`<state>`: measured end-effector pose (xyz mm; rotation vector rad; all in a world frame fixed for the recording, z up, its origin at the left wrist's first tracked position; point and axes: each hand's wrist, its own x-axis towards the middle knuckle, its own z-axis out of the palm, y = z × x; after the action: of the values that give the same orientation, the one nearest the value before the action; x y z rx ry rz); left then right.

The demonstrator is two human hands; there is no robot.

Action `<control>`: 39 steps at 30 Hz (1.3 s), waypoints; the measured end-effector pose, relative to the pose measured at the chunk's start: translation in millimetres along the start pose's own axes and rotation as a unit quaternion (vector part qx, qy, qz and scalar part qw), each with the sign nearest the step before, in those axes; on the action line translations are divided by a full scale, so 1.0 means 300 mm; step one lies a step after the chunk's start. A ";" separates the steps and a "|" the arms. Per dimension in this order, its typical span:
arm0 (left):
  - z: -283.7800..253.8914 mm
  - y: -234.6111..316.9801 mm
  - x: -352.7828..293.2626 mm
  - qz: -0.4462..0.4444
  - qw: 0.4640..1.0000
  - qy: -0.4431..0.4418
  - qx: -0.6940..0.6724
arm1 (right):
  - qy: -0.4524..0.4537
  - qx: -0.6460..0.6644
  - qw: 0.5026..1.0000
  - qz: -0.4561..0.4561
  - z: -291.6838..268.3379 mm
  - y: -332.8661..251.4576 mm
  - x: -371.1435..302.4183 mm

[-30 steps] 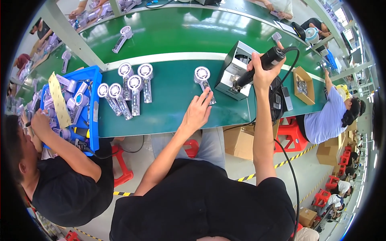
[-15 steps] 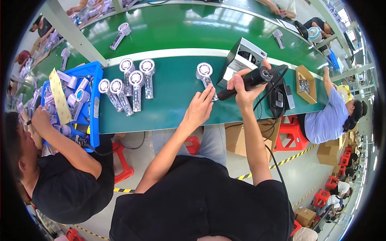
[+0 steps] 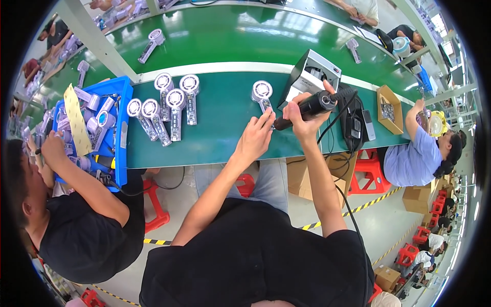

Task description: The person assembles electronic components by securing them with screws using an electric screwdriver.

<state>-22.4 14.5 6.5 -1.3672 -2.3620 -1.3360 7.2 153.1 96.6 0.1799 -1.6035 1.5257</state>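
A pale purple handheld fan (image 3: 262,90) with a round head lies on the green bench in front of me, its handle toward me and the circuit parts in it showing. My left hand (image 3: 255,134) has its fingers pressed together on the lower handle, hiding part of it. My right hand (image 3: 305,122) is wrapped round a black corded electric screwdriver (image 3: 318,104), tilted with its nose down to the left. The nose is beside my left fingertips at the handle's end; whether its bit touches a screw is hidden. Several similar fans (image 3: 175,100) lie to the left.
A grey box-shaped machine (image 3: 317,69) and a black power unit (image 3: 352,123) with cables stand at right, near a cardboard tray (image 3: 383,110) of small metal parts. At left is a blue bin (image 3: 123,138) of fan parts beside a co-worker. Beyond runs a green conveyor (image 3: 220,36).
My right hand and the screwdriver have shifted slightly left, bringing the nose closer to my left fingertips. My left hand stays on the fan's handle. The co-worker at right has moved an arm.
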 end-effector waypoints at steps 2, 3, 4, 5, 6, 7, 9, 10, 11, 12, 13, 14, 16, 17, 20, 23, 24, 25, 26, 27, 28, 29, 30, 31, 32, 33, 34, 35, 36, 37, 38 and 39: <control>0.002 -0.009 0.000 0.015 1.000 0.007 0.012 | 0.002 0.011 1.000 0.004 0.016 0.004 -0.033; 0.005 -0.011 -0.001 0.013 1.000 0.006 0.014 | 0.001 0.016 1.000 -0.005 0.020 0.009 -0.050; 0.011 -0.010 -0.002 0.014 1.000 0.006 0.011 | 0.001 0.017 1.000 -0.004 0.016 0.017 -0.055; 0.015 -0.011 -0.003 0.014 1.000 0.006 0.009 | -0.023 -0.018 0.999 -0.042 0.008 0.024 -0.059; 0.016 -0.015 -0.005 0.013 1.000 0.006 0.009 | -0.047 -0.053 0.994 -0.081 0.005 0.030 -0.063; 0.016 -0.016 -0.005 0.015 1.000 0.008 0.006 | -0.040 -0.045 0.994 -0.091 0.011 0.038 -0.065; 0.018 -0.017 -0.002 0.016 1.000 0.010 0.002 | -0.037 -0.038 0.995 -0.079 0.005 0.044 -0.064; 0.018 -0.018 -0.003 0.014 1.000 0.009 0.000 | -0.034 -0.032 0.997 -0.068 0.008 0.042 -0.063; 0.018 -0.018 -0.003 0.012 1.000 0.009 -0.002 | -0.034 -0.031 0.997 -0.066 0.013 0.039 -0.060; 0.017 -0.019 -0.002 0.011 1.000 0.008 -0.001 | -0.026 -0.026 0.998 -0.054 0.017 0.033 -0.055; 0.015 -0.018 0.000 0.012 1.000 0.008 0.002 | -0.018 -0.021 0.999 -0.042 0.020 0.029 -0.051; 0.014 -0.016 0.004 0.012 1.000 0.007 0.006 | -0.017 -0.021 0.999 -0.042 0.018 0.030 -0.053; 0.011 -0.007 0.007 0.008 1.000 0.008 0.008 | -0.018 -0.022 0.999 -0.043 0.015 0.035 -0.057; 0.010 -0.004 0.012 0.005 1.000 0.009 0.010 | -0.017 -0.020 0.999 -0.044 0.014 0.033 -0.057; 0.013 -0.005 0.040 0.015 0.999 0.000 0.052 | 0.076 0.014 0.997 0.020 0.034 -0.041 -0.049; 0.008 -0.061 0.132 0.020 0.995 0.020 0.099 | 0.107 -0.041 0.992 -0.056 -0.067 -0.048 -0.065; 0.012 -0.103 0.195 0.025 0.994 0.025 0.102 | 0.129 -0.040 0.990 -0.029 -0.083 -0.085 -0.075; 0.009 -0.171 0.274 0.023 0.992 0.038 0.115 | 0.145 -0.008 0.989 0.003 -0.092 -0.101 -0.085; 0.000 -0.255 0.355 0.019 0.990 0.050 0.127 | 0.153 -0.009 0.988 0.021 -0.098 -0.100 -0.096; -0.019 -0.381 0.445 -0.005 0.985 0.023 0.168 | 0.135 -0.046 0.989 0.034 -0.100 -0.094 -0.107; -0.080 -0.501 0.515 -0.036 0.976 -0.003 0.214 | 0.113 -0.077 0.989 0.050 -0.091 -0.085 -0.117; -0.146 -0.563 0.567 -0.070 0.975 0.004 0.213 | 0.107 -0.091 0.989 0.040 -0.097 -0.063 -0.132; -0.195 -0.590 0.592 -0.103 0.973 0.010 0.208 | 0.114 -0.057 0.991 0.037 -0.097 -0.061 -0.136; -0.206 -0.555 0.600 -0.105 0.972 0.008 0.209 | 0.129 -0.056 0.989 0.037 -0.127 -0.053 -0.143; -0.206 -0.473 0.604 -0.079 0.963 0.078 0.246 | 0.149 -0.061 0.986 0.038 -0.166 -0.045 -0.154; -0.225 -0.390 0.579 -0.053 0.946 0.147 0.284 | 0.164 -0.087 0.982 0.046 -0.181 -0.052 -0.156; -0.252 -0.297 0.521 -0.083 0.933 0.144 0.320 | 0.169 -0.089 0.980 0.048 -0.189 -0.055 -0.152; -0.281 -0.217 0.423 -0.113 0.916 0.144 0.357 | 0.167 -0.091 0.980 0.051 -0.188 -0.053 -0.141; -0.297 -0.174 0.297 -0.115 0.902 0.182 0.373 | 0.162 -0.090 0.981 0.055 -0.180 -0.049 -0.134; -0.317 -0.108 0.209 -0.193 0.898 0.152 0.365 | 0.165 -0.089 0.979 0.074 -0.182 -0.045 -0.132; -0.328 -0.104 0.113 -0.217 0.893 0.151 0.365 | 0.191 -0.106 0.971 0.099 -0.160 -0.049 -0.116; -0.326 -0.098 0.038 -0.261 0.885 0.124 0.366 | 0.177 -0.111 0.972 0.110 -0.150 -0.050 -0.102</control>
<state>-81.9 -55.5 52.9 -0.3404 -2.6913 -0.4885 57.1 174.5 80.4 -0.3859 -1.5240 1.4293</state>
